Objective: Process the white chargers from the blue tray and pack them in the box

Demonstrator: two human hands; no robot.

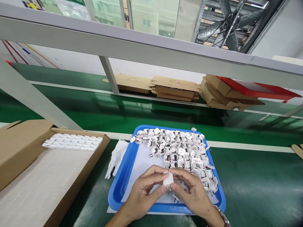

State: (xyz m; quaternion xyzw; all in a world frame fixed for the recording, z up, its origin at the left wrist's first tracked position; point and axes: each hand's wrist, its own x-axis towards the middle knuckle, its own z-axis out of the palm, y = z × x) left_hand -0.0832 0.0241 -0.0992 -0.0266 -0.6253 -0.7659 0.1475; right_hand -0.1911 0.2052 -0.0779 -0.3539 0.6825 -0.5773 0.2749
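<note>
Between my two hands, above the near part of the blue tray point(114, 195), is a small white plug adapter point(168, 179) with metal prongs at its lower end. My left hand point(143, 192) pinches it from the left with thumb and fingers. From the right, my right hand point(193, 192) closes on the same adapter, fingertips along its top and side. Many similar white plug housings point(175, 150) fill the tray's back and right side, several of them uncovered with dark parts and wires showing inside. White paper point(139, 164) lines the tray.
An open cardboard box point(78, 176) stands at left, with rows of white pieces point(73, 142) at its far end. A white glove point(117, 157) lies between box and tray on the green table point(255, 183). Behind a grey rail point(151, 52) lie flattened cartons point(175, 86).
</note>
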